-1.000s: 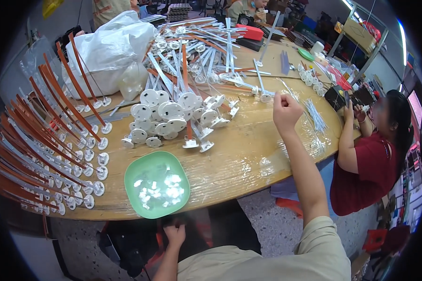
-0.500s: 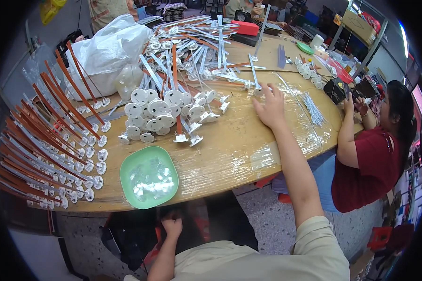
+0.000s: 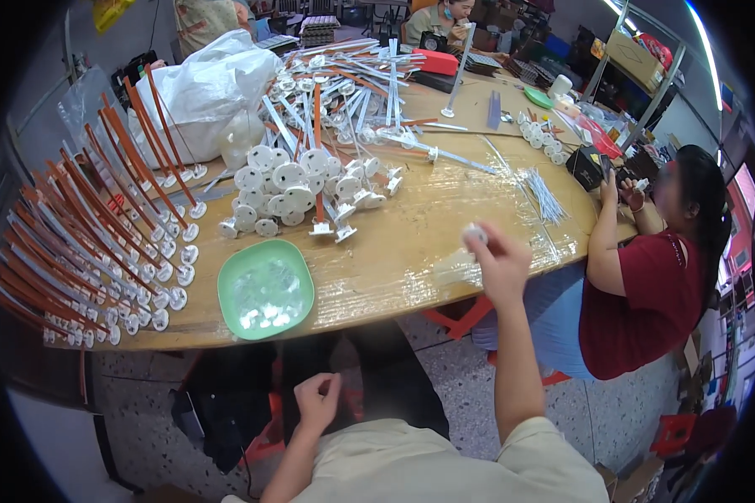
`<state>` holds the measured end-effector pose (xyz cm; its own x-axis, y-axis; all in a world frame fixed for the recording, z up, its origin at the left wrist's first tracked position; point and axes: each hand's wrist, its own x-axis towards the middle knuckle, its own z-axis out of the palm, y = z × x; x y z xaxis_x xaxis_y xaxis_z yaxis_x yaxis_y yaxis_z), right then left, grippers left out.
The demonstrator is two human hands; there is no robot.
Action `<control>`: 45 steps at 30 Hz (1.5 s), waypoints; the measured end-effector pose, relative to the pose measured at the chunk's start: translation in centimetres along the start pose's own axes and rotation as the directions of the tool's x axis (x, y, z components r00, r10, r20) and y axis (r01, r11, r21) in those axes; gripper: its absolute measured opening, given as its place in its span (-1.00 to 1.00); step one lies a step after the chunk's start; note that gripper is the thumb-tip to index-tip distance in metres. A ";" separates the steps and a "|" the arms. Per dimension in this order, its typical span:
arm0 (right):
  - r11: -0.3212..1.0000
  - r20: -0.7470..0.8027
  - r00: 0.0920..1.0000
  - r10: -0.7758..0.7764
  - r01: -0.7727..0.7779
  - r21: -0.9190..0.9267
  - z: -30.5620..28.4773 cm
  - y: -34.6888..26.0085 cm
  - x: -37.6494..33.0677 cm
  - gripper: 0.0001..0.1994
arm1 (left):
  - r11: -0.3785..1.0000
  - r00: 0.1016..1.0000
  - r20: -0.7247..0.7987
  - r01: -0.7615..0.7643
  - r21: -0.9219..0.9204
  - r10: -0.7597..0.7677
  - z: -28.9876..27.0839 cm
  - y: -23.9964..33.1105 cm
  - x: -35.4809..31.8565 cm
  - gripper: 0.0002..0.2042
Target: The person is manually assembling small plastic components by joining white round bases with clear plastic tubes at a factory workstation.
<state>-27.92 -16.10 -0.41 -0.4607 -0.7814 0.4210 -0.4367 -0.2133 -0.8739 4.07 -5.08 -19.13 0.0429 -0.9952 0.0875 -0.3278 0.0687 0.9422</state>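
Note:
My right hand point(image 3: 505, 267) is raised over the table's near right part. Its thumb and fingers pinch a small white round disc point(image 3: 476, 235); whether a strip is joined to it cannot be made out. Down over my lap, my left hand point(image 3: 317, 404) is closed with curled fingers, and anything in them is hidden. Between the hands, near the table's front edge, lies a green tray point(image 3: 309, 289) with small clear, shiny pieces. Beyond it is a heap of white discs point(image 3: 289, 176) on grey and orange strips.
Orange and grey strips point(image 3: 84, 226) on white disc feet stand in rows at left. A white plastic bag point(image 3: 184, 105) sits behind. Thin white sticks point(image 3: 545, 197) lie at right. A co-worker in a red shirt point(image 3: 629, 298) sits close by on the right; another person point(image 3: 436, 25) is at the far side.
My right hand has picked up a disc at the table's middle right and drawn it back toward me. My left hand has shifted slightly over my lap. The view has tilted a little.

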 end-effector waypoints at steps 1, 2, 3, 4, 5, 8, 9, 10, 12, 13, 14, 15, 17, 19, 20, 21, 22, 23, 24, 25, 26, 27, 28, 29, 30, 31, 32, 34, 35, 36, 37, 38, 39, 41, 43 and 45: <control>0.999 0.043 0.999 -0.029 0.030 -0.033 -1.1 -1.1 -3.0 -0.78 | 0.997 0.998 0.019 -0.060 -0.050 0.061 0.0 2.6 -0.8 -0.90; 0.996 0.083 0.995 -0.054 0.060 -0.068 -2.1 -2.2 -5.3 -0.78 | 0.987 0.991 0.040 -0.119 -0.105 0.124 0.1 5.3 -1.3 -0.92; 0.974 0.126 0.969 -0.214 0.221 -0.045 -2.7 -3.2 -6.9 -0.78 | 0.973 0.983 0.122 -0.108 -0.203 0.135 0.1 7.3 -1.7 -0.89; 0.930 0.169 0.918 -0.359 0.367 -0.016 -3.1 -3.9 -8.4 -0.77 | 0.959 0.967 0.157 -0.161 -0.233 0.200 -0.1 10.1 -1.7 -0.86; 0.951 0.200 0.930 -0.309 0.300 0.075 -3.5 -4.7 -10.1 -0.74 | 0.944 0.949 0.187 -0.200 -0.264 0.253 -0.4 12.3 -1.6 -0.82; 0.959 0.269 0.931 -0.246 0.194 0.206 -3.6 -7.4 -13.8 -0.73 | 0.862 0.855 0.259 -0.339 -0.377 0.449 -1.3 16.1 -0.6 -0.59; 0.954 0.291 0.920 -0.261 0.199 0.226 -3.6 -8.2 -14.8 -0.74 | 0.840 0.839 0.241 -0.377 -0.390 0.488 -1.4 17.3 -0.3 -0.56; 0.943 0.302 0.908 -0.291 0.219 0.249 -3.4 -8.6 -15.1 -0.74 | 0.804 0.809 0.217 -0.434 -0.407 0.546 -1.0 17.9 0.3 -0.55; 0.943 0.349 0.882 -0.316 0.253 0.214 -3.2 -8.7 -15.6 -0.73 | 0.780 0.754 0.248 -0.508 -0.365 0.608 -1.4 19.0 0.7 -0.53; 0.919 0.324 0.867 -0.378 0.308 0.246 -2.6 -8.7 -15.8 -0.70 | 0.747 0.730 0.228 -0.538 -0.390 0.644 -1.3 18.8 0.6 -0.54; 0.889 0.297 0.847 -0.441 0.365 0.278 -2.2 -8.9 -16.1 -0.68 | 0.711 0.703 0.204 -0.569 -0.412 0.681 -1.1 18.7 0.4 -0.55; 0.901 0.324 0.848 -0.420 0.345 0.263 -2.3 -9.2 -16.4 -0.67 | 0.709 0.719 0.167 -0.567 -0.419 0.674 -1.1 18.8 0.0 -0.56; 0.881 0.332 0.819 -0.467 0.401 0.250 -2.2 -9.5 -16.9 -0.67 | 0.698 0.719 0.125 -0.593 -0.402 0.683 -1.4 18.0 -0.8 -0.56; 0.865 0.354 0.789 -0.502 0.452 0.220 -1.9 -10.1 -17.5 -0.66 | 0.682 0.721 0.063 -0.619 -0.389 0.690 -1.9 17.7 -1.4 -0.54; 0.850 0.356 0.772 -0.526 0.481 0.213 -1.7 -10.4 -17.7 -0.66 | 0.687 0.725 0.058 -0.620 -0.378 0.686 -2.4 17.7 -1.8 -0.54; 0.835 0.358 0.755 -0.549 0.510 0.206 -1.4 -10.6 -18.0 -0.66 | 0.699 0.730 0.058 -0.624 -0.349 0.681 -2.9 17.7 -2.1 -0.55; 0.807 0.345 0.735 -0.583 0.573 0.142 -1.0 -10.8 -18.5 -0.65 | 0.708 0.734 0.058 -0.628 -0.323 0.677 -3.3 17.6 -2.3 -0.55; 0.790 0.356 0.716 -0.600 0.599 0.128 -0.7 -10.9 -18.9 -0.64 | 0.703 0.729 0.028 -0.648 -0.295 0.684 -3.6 17.2 -2.5 -0.57; 0.773 0.367 0.697 -0.616 0.624 0.113 -0.4 -10.9 -19.2 -0.64 | 0.728 0.745 0.042 -0.637 -0.253 0.666 -4.2 17.2 -2.8 -0.58; 0.743 0.390 0.655 -0.647 0.657 0.130 0.0 -11.0 -19.3 -0.67 | 0.751 0.759 0.055 -0.625 -0.213 0.648 -4.8 17.2 -3.2 -0.58; 0.729 0.439 0.610 -0.659 0.662 0.175 0.1 -11.1 -19.6 -0.68 | 0.744 0.743 0.073 -0.651 -0.152 0.665 -5.2 16.7 -3.5 -0.57; 0.715 0.485 0.562 -0.670 0.663 0.220 0.2 -11.4 -20.0 -0.69 | 0.769 0.764 0.113 -0.613 -0.182 0.635 -5.8 16.4 -4.0 -0.56; 0.683 0.486 0.526 -0.698 0.691 0.234 0.8 -11.6 -20.2 -0.70 | 0.793 0.782 0.151 -0.573 -0.208 0.605 -6.4 16.1 -4.2 -0.55; 0.680 0.485 0.521 -0.702 0.691 0.243 1.0 -11.8 -19.9 -0.70 | 0.750 0.752 0.094 -0.621 -0.227 0.652 -6.6 15.5 -4.1 -0.53; 0.697 0.557 0.470 -0.685 0.644 0.314 1.0 -12.1 -19.4 -0.70 | 0.748 0.744 0.104 -0.637 -0.185 0.660 -7.3 15.4 -4.2 -0.53; 0.716 0.624 0.411 -0.664 0.589 0.374 1.1 -12.4 -19.1 -0.69 | 0.744 0.736 0.116 -0.651 -0.149 0.667 -7.9 15.3 -4.5 -0.52; 0.714 0.625 0.406 -0.666 0.590 0.377 1.4 -12.6 -19.1 -0.69 | 0.746 0.734 0.130 -0.654 -0.128 0.666 -8.3 15.2 -4.6 -0.52; 0.715 0.663 0.348 -0.663 0.555 0.424 2.0 -12.9 -19.1 -0.71 | 0.765 0.739 0.204 -0.635 -0.107 0.642 -9.8 14.9 -5.0 -0.51; 0.711 0.662 0.340 -0.668 0.555 0.432 2.2 -13.1 -19.0 -0.71 | 0.782 0.739 0.281 -0.617 -0.086 0.613 -10.5 14.7 -5.2 -0.51; 0.711 0.703 0.291 -0.649 0.560 0.425 2.4 -13.5 -18.9 -0.72 | 0.789 0.743 0.298 -0.612 -0.062 0.600 -10.9 14.5 -5.4 -0.52; 0.711 0.741 0.241 -0.626 0.567 0.416 2.6 -13.7 -18.9 -0.73 | 0.761 0.728 0.249 -0.645 -0.070 0.639 -11.0 14.2 -5.3 -0.53; 0.680 0.702 0.254 -0.665 0.595 0.429 3.2 -13.8 -19.2 -0.74 | 0.732 0.709 0.198 -0.677 -0.074 0.676 -11.1 14.1 -5.1 -0.55; 0.648 0.661 0.264 -0.702 0.622 0.440 3.9 -13.8 -19.7 -0.74 | 0.739 0.714 0.219 -0.670 -0.061 0.665 -11.7 14.3 -5.2 -0.60; 0.617 0.646 0.244 -0.723 0.647 0.448 4.5 -14.1 -19.5 -0.78 | 0.735 0.713 0.194 -0.675 -0.072 0.674 -12.4 13.8 -5.4 -0.62; 0.696 0.733 0.165 -0.659 0.502 0.513 5.0 -14.6 -18.1 -0.79 | 0.722 0.708 0.143 -0.687 -0.086 0.691 -12.6 13.8 -5.5 -0.66; 0.731 0.684 0.256 -0.683 0.247 0.637 6.9 -14.5 -15.2 -0.81 | 0.727 0.724 0.071 -0.686 -0.034 0.686 -12.9 13.5 -5.7 -0.65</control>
<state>-9.23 -5.19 4.21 0.7090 -0.4557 0.5382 0.0589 -0.7223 -0.6891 11.55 2.45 -2.77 -0.2609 -0.6782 0.6870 -0.2360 0.7349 0.6358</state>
